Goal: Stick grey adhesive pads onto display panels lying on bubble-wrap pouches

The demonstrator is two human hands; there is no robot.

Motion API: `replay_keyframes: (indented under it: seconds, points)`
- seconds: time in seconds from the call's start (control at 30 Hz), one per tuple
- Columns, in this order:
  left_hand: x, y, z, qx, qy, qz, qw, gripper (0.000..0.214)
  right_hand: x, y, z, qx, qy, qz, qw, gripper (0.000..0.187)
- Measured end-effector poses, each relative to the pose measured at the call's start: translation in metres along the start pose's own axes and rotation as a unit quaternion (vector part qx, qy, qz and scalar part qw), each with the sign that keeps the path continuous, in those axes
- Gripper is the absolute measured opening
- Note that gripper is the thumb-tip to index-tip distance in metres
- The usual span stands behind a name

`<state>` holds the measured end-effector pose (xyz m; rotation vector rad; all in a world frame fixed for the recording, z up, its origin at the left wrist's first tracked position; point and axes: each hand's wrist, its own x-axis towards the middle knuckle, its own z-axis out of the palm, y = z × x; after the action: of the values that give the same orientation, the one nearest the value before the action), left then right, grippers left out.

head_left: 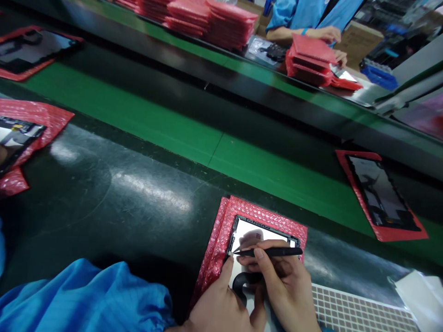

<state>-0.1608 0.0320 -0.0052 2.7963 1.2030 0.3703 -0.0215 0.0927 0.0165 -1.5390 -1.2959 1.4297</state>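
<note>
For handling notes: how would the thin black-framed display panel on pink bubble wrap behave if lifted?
The display panel looks stiff but probably fragile, being thin and flat. Its glossy face may be slippery. The looped black ribbon cable would likely flop.

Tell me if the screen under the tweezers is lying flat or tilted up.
Flat: the screen lies on the pink bubble wrap, no gap showing.

"What sort of place is this?"

"An electronics factory line: a long green rubber conveyor belt [138, 117] runs along the bench, with black-framed glass display panels [379, 198] on pink bubble-wrap pouches [349, 198]."

"Anything else?"

"Tall stacks of those pouches, and a co-worker's light-blue work smock [304, 14]."
</note>
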Motion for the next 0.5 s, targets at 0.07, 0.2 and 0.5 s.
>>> replay_keyframes:
  seconds: [0.07, 0.2, 0.5]
  points:
    - [0.001, -0.004, -0.003, -0.027, -0.011, -0.005, 1.000, 0.024, 0.001, 0.001, 0.000, 0.003, -0.009, -0.013, 1.000, 0.026]
    - [0.004, -0.013, -0.011, -0.073, -0.072, 0.013, 0.995, 0.028, 0.001, 0.001, 0.000, 0.002, -0.011, -0.025, 1.000, 0.021]
    - [0.013, -0.024, -0.030, -0.083, -0.147, 0.052, 0.984, 0.043, 0.001, 0.001, -0.002, 0.082, -0.018, -0.015, 0.996, 0.021]
